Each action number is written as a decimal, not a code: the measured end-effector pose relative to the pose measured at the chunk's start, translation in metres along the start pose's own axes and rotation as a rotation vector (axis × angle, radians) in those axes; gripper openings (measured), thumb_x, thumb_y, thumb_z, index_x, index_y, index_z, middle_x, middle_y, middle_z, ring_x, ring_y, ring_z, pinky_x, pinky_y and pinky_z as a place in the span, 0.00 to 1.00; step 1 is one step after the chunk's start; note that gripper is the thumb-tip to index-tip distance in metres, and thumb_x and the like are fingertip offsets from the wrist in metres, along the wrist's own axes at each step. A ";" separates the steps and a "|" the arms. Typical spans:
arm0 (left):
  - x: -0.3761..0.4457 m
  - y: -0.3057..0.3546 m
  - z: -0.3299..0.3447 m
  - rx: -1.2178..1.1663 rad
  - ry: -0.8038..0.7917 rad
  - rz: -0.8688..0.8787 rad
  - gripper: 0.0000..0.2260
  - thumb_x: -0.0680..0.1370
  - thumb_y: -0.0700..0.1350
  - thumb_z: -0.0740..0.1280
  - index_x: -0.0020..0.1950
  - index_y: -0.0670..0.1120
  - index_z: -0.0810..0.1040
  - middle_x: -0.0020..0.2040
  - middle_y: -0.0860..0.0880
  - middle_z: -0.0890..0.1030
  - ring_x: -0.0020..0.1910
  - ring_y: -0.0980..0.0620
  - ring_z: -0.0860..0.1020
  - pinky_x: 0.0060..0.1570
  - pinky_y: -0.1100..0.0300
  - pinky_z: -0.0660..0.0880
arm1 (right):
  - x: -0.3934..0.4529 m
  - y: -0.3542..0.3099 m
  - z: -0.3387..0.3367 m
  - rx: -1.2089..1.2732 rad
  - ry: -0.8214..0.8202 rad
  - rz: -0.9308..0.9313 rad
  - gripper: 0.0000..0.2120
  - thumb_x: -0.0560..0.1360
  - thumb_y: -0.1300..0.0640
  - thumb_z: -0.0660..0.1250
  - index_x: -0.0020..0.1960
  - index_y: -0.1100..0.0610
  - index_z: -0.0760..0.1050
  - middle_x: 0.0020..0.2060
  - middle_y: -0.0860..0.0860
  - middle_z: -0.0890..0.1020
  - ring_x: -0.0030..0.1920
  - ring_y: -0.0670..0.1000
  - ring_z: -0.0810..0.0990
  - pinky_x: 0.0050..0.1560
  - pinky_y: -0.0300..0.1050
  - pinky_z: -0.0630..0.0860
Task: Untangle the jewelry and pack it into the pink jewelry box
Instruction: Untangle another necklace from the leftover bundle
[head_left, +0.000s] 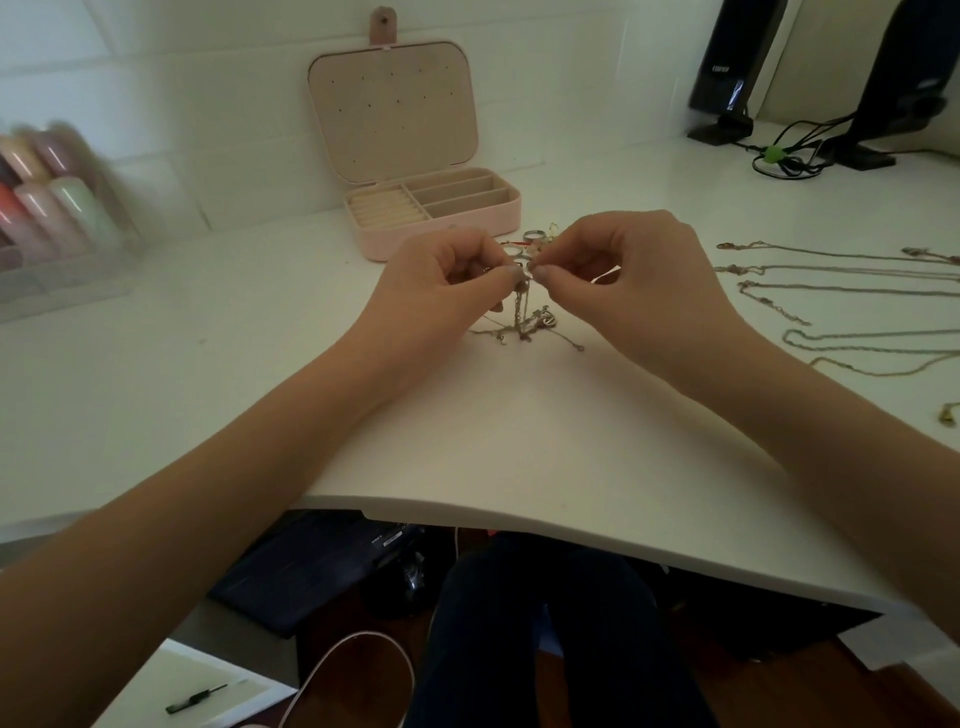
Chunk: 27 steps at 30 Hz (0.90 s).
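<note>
1. Both hands were raised just above the white desk (519, 441), fingertips nearly touching. The left hand (447, 275) and the right hand (618, 270) each pinched the top of a knot of chains (524, 317), which hung from the fingers with its lower loops trailing on the desk.
2. What exactly sat between the fingertips was too small to tell; it looked like a ring or a clasp.
3. The pink box (441, 213) stood open just beyond the hands, its lid leaning on the wall. The compartments I could see looked empty, so packing seemed not yet begun.
4. A few rings (532, 238) lay between the box and the hands.
5. Several freed chains (831, 270) lay stretched out on the right, well apart from the knot.
6. To do this step well, I judged: keep the pinch light, tease one strand loose at a time, pull sideways rather than upward so the knot does not tighten.
7. Letting the lower loops rest on the desk would ease the weight on the snag.
8. Each freed piece should go right, clear of the others.
</note>
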<state>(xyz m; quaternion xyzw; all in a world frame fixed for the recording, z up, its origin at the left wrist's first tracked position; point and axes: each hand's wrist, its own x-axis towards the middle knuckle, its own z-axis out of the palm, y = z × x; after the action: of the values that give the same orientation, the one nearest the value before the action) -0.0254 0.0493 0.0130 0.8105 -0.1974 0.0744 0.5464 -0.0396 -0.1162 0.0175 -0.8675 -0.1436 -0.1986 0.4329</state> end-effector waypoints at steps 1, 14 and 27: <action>0.000 0.000 0.000 0.004 0.007 0.005 0.07 0.76 0.37 0.67 0.38 0.45 0.78 0.30 0.52 0.76 0.29 0.64 0.73 0.32 0.72 0.66 | 0.000 0.000 0.000 0.001 0.009 -0.015 0.03 0.73 0.60 0.71 0.44 0.55 0.84 0.34 0.43 0.82 0.35 0.39 0.78 0.37 0.27 0.71; 0.001 -0.001 0.002 0.041 0.005 -0.011 0.11 0.77 0.38 0.66 0.36 0.47 0.76 0.28 0.54 0.77 0.28 0.62 0.72 0.32 0.68 0.68 | -0.004 0.003 0.008 -0.276 0.041 -0.290 0.04 0.73 0.58 0.68 0.45 0.58 0.80 0.37 0.51 0.79 0.38 0.52 0.76 0.41 0.54 0.76; 0.002 0.002 0.004 -0.018 -0.074 -0.091 0.12 0.79 0.37 0.61 0.36 0.45 0.74 0.24 0.57 0.75 0.25 0.63 0.72 0.28 0.73 0.66 | -0.002 0.001 0.012 -0.245 0.058 -0.242 0.04 0.70 0.59 0.66 0.41 0.57 0.79 0.33 0.50 0.78 0.36 0.51 0.75 0.41 0.51 0.74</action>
<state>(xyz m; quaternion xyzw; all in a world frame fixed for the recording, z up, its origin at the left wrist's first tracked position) -0.0248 0.0446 0.0136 0.8159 -0.1810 0.0179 0.5489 -0.0386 -0.1069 0.0089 -0.8840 -0.2091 -0.2905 0.3008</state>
